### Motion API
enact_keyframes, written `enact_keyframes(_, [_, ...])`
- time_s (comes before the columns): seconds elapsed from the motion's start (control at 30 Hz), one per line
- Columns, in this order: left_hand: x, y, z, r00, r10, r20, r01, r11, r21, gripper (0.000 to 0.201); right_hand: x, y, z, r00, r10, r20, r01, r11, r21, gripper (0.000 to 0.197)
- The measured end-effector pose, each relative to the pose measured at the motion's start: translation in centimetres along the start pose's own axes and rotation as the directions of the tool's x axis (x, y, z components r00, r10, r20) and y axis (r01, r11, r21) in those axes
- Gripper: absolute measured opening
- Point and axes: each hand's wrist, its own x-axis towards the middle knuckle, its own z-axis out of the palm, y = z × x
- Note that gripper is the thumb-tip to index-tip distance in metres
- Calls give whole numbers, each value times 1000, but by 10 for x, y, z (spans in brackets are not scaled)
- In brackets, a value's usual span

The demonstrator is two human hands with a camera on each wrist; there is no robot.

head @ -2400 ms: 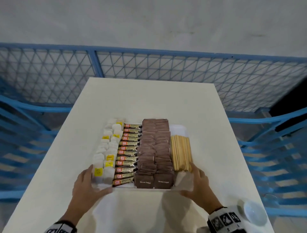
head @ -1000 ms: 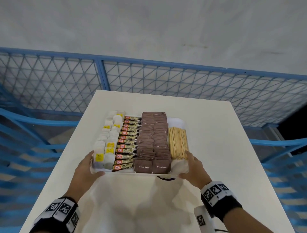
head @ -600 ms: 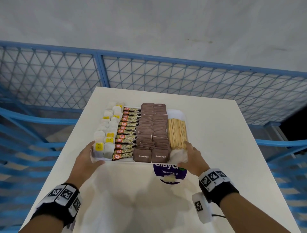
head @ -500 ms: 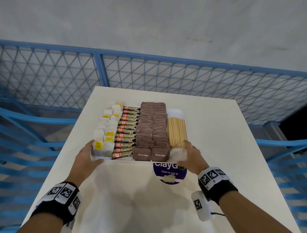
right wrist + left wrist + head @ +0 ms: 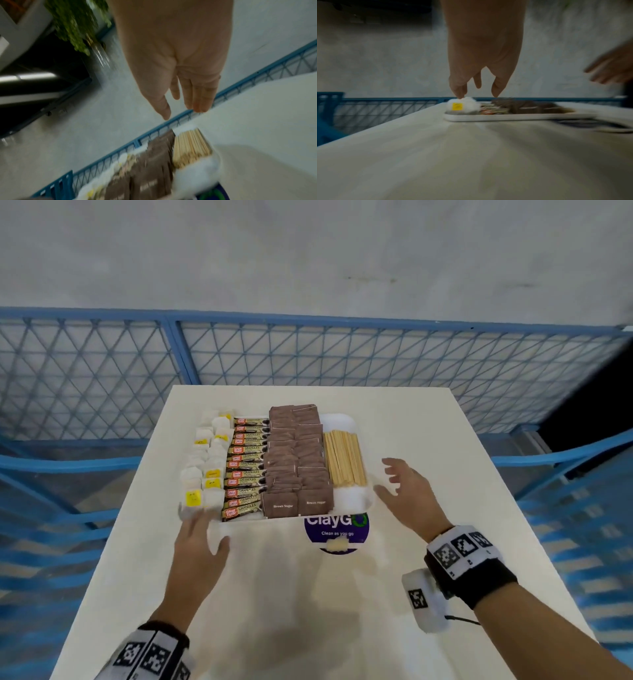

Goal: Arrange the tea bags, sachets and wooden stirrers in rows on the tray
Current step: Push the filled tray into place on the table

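Note:
A white tray (image 5: 344,421) sits on the white table and holds four rows. From left to right they are white tea bags (image 5: 202,470) with yellow tags, gold granule sachets (image 5: 245,470), brown sugar sachets (image 5: 296,460) and wooden stirrers (image 5: 344,458). My left hand (image 5: 200,546) hovers open at the tray's near left corner, fingers straight, holding nothing. My right hand (image 5: 409,494) is open just right of the tray, apart from it. In the left wrist view the left hand's fingertips (image 5: 459,93) hang just above a tea bag (image 5: 462,105). The right wrist view shows the stirrers (image 5: 191,146) below the open right hand (image 5: 181,106).
A round purple sticker (image 5: 337,532) on the table (image 5: 308,611) shows at the tray's near edge. Blue mesh railing (image 5: 308,354) surrounds the table on the far side and both flanks. Beyond it is a grey concrete floor.
Both hands have let go of the tray's near corners and drawn back, open. The tray had been pushed away from me across the table, uncovering the purple sticker.

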Motion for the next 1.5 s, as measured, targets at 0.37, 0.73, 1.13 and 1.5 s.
enact_keyframes(0.37, [-103,145,70,782,488,387,-384,867,-318,23,-111,-21,-173,860,102,-500,113,917,383,11])
enact_keyframes(0.73, [-204,278,157,277,626,729,-698,653,-295,53,-270,113,-212,808,448,-382,-435,892,123,8])
enact_keyframes(1.13, [-238,332,228,235,510,828,-801,584,-132,65,-317,181,-128,806,581,117,-521,789,-327,80])
enact_keyframes(1.5, [-236,340,235,366,459,810,-694,714,-91,76,-305,221,-150,886,436,157,-381,878,-290,68])
